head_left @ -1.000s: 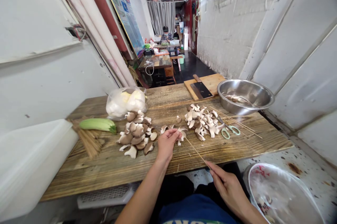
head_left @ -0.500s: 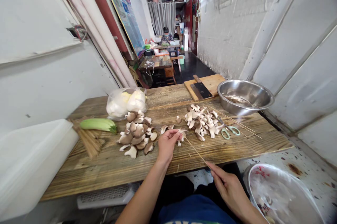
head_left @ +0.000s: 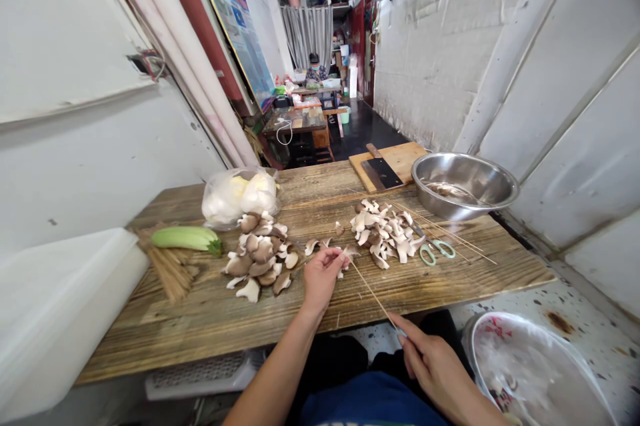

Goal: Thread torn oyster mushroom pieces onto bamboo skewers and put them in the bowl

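My left hand (head_left: 321,279) is closed in a pinch on a mushroom piece (head_left: 352,251) just above the wooden table. The thin wooden skewer (head_left: 371,291) runs from that piece down toward me, and my right hand (head_left: 425,349) grips its near end. How far the tip goes into the mushroom is hidden by my left fingers. A pile of oyster mushrooms (head_left: 261,254) lies to the left of my hands. To their right is a heap of torn mushroom pieces (head_left: 383,229), with scissors (head_left: 436,251) with pale green handles beside it.
Loose skewers (head_left: 450,233) lie right of the heap. Behind are a cleaver (head_left: 383,173) on a cutting board (head_left: 407,158) and a steel basin (head_left: 467,213). At left are a bagged bundle (head_left: 240,196), a green gourd (head_left: 185,237) and a white box (head_left: 65,306). A lined bin (head_left: 540,373) stands at right.
My right hand has shifted slightly left and down along with the skewer's near end. My left hand has turned a little and still pinches the mushroom piece.
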Demonstrator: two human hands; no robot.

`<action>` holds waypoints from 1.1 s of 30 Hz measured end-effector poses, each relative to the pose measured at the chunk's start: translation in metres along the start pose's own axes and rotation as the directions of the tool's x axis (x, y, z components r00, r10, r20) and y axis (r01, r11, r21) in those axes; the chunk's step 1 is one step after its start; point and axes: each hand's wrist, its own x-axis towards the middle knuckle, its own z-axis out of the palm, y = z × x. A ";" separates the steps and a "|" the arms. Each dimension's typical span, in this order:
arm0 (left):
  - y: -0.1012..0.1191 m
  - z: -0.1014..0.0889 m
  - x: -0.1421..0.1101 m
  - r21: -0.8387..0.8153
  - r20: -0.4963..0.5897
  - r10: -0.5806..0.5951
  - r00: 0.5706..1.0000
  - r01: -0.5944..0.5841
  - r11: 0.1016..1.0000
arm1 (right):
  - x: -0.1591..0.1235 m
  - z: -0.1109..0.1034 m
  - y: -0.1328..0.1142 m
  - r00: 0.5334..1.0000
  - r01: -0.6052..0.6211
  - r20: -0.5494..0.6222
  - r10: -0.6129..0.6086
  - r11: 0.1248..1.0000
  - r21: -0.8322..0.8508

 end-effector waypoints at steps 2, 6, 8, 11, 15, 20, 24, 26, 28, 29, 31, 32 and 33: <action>0.000 0.002 -0.002 0.002 0.010 -0.004 1.000 0.004 1.000 | 0.002 0.003 0.000 1.000 0.009 0.003 -0.010 1.000 0.028; -0.002 0.005 -0.005 0.006 0.043 -0.022 0.999 0.022 1.000 | 0.014 0.005 0.000 0.997 0.005 -0.071 0.005 0.990 0.144; -0.004 0.007 -0.006 0.006 0.037 -0.026 0.999 0.026 1.000 | 0.020 0.005 -0.001 0.995 0.005 -0.101 0.016 0.979 0.202; -0.005 0.007 -0.007 0.001 0.020 -0.029 0.999 0.029 1.000 | 0.025 0.004 -0.005 0.993 0.015 -0.114 0.013 0.971 0.239; -0.003 0.007 -0.006 -0.018 0.023 -0.037 0.999 0.037 0.999 | 0.025 0.002 -0.009 0.993 0.036 -0.119 -0.012 0.978 0.208; -0.003 0.007 -0.006 -0.014 0.013 -0.049 0.999 0.049 0.999 | 0.022 0.003 -0.008 0.985 0.060 -0.169 -0.027 0.980 0.191; -0.004 0.006 -0.006 -0.007 0.017 -0.055 0.998 0.056 0.998 | 0.022 0.004 -0.006 0.984 0.061 -0.175 -0.028 0.980 0.188; -0.004 0.005 -0.006 -0.002 0.022 -0.051 0.998 0.051 0.999 | 0.023 0.004 -0.006 0.983 0.067 -0.182 -0.034 0.981 0.182; -0.004 0.005 -0.006 0.015 0.030 -0.044 0.999 0.043 0.999 | 0.023 0.005 -0.006 0.981 0.071 -0.190 -0.037 0.982 0.177; -0.004 0.005 -0.006 0.026 0.034 -0.039 0.999 0.039 0.999 | 0.023 0.005 -0.006 0.980 0.072 -0.193 -0.037 0.982 0.175; -0.003 0.005 -0.006 0.045 0.039 -0.032 0.999 0.030 0.999 | 0.023 0.005 -0.007 0.980 0.073 -0.197 -0.038 0.982 0.173; -0.003 0.005 -0.007 0.052 0.039 -0.030 0.999 0.028 0.998 | 0.023 0.005 -0.007 0.979 0.074 -0.198 -0.039 0.982 0.172; -0.002 0.005 -0.007 0.059 0.040 -0.029 0.999 0.027 0.998 | 0.023 0.005 -0.007 0.979 0.075 -0.200 -0.040 0.982 0.171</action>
